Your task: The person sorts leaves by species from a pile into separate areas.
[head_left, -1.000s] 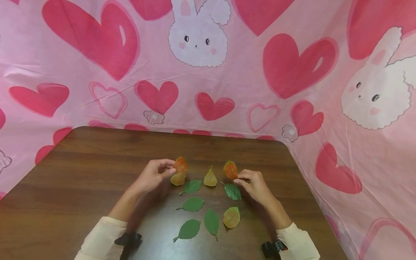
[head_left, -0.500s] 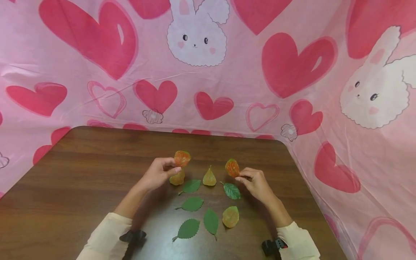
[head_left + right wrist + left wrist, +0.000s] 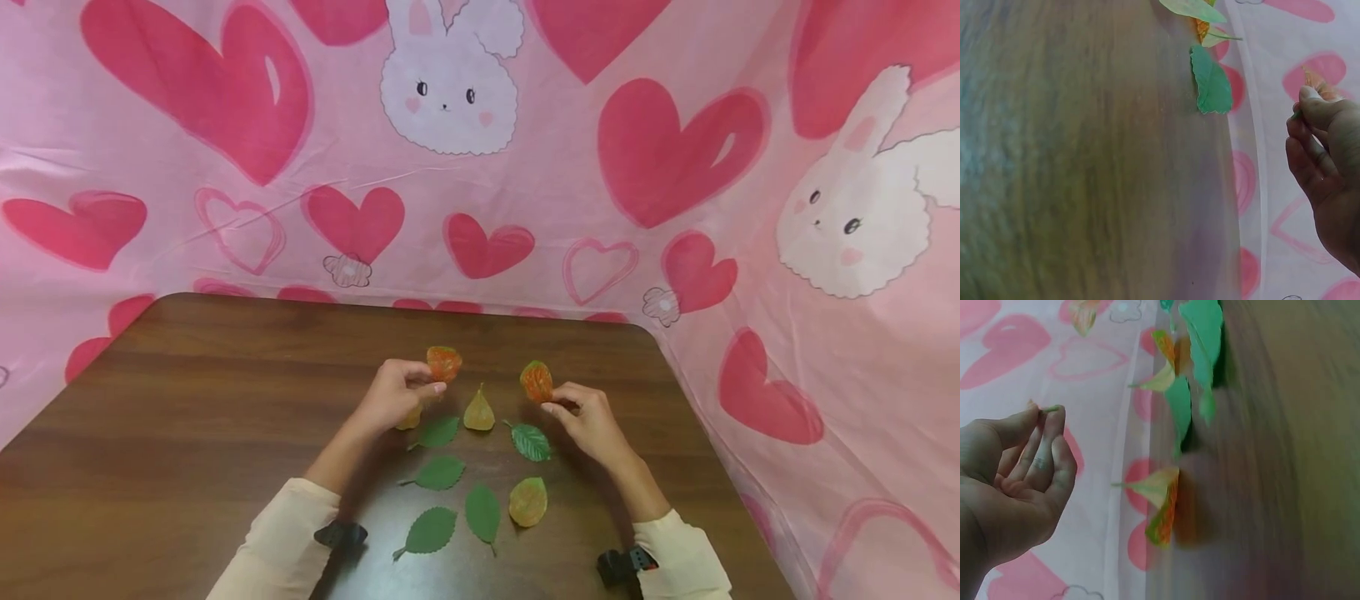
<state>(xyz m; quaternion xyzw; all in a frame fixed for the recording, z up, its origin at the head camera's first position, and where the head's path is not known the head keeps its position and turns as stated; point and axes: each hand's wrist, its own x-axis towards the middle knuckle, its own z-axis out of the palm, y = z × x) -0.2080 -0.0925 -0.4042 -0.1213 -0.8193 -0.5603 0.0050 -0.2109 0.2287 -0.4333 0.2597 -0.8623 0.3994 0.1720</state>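
Observation:
Raised above the table, my left hand (image 3: 392,396) pinches an orange leaf (image 3: 444,363) with a green edge between thumb and fingers. In the left wrist view only its green stem end (image 3: 1052,409) shows at the fingertips. My right hand (image 3: 592,423) pinches a second orange leaf (image 3: 536,382) by its lower end, above a ribbed green leaf (image 3: 530,442). Between the hands lies a yellowish leaf (image 3: 478,412) with its stem pointing away. Another yellowish leaf (image 3: 408,419) is mostly hidden behind my left hand. A third yellowish leaf (image 3: 528,502) lies nearer on the right.
Several flat green leaves (image 3: 431,531) lie spread on the brown wooden table (image 3: 187,433). A pink cloth (image 3: 300,242) with hearts and rabbits hangs along the table's far and right edges.
My left hand has lifted its orange leaf and carried it to the right, so it now covers most of the left yellowish leaf. The right hand has barely moved.

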